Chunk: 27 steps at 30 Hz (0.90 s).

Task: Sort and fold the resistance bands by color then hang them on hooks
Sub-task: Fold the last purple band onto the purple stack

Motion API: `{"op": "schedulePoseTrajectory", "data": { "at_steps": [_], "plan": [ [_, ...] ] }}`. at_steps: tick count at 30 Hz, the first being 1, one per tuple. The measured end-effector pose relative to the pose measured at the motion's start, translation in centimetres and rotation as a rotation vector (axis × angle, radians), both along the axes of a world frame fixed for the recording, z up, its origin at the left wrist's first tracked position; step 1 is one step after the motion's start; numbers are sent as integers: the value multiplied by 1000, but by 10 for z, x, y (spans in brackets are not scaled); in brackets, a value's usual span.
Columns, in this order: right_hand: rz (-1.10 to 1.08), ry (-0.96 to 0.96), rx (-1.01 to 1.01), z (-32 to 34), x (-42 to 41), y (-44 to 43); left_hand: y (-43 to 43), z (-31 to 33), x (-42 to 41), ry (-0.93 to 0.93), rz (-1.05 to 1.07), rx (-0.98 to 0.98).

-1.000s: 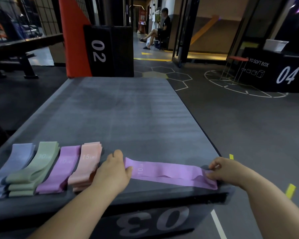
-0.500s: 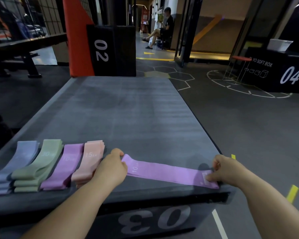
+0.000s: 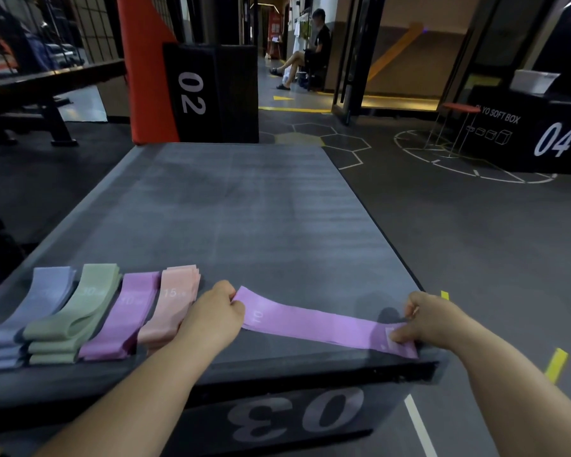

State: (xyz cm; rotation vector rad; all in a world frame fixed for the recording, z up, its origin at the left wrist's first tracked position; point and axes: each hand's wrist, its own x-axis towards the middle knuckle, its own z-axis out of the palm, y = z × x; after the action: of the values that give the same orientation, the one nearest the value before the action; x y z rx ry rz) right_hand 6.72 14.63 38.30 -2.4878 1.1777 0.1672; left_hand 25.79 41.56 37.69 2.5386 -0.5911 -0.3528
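The purple band [image 3: 317, 321] lying along the lower edge looks like soft, matt woven cloth, as do the folded bands [image 3: 80, 318] at lower left. The box top [image 3: 244, 209] under them is matt grey with fine ribbing, while its front face [image 3: 208, 423] has a faint vinyl-like sheen. The floor [image 3: 459, 242] at right looks matt and grainy.
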Motion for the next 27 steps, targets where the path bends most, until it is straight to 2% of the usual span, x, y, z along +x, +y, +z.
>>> {"op": "schedulePoseTrajectory", "data": {
  "at_steps": [3,6,11,20,22,27],
  "plan": [
    [4,18,22,7,0,3,1,-1,0,-32,2,-33],
    [106,126,-1,16,-1,10,2,-2,0,-60,-9,-65],
    [15,29,51,4,-4,-1,3,-1,2,-39,-1,-81],
    [97,145,31,8,-1,5,2,-2,-1,-36,7,-78],
    [87,109,30,9,0,6,2,-2,-2,-6,28,-107],
    [-84,-137,-19,14,-2,-1,1,-2,-2,99,83,-229]
  ]
}}
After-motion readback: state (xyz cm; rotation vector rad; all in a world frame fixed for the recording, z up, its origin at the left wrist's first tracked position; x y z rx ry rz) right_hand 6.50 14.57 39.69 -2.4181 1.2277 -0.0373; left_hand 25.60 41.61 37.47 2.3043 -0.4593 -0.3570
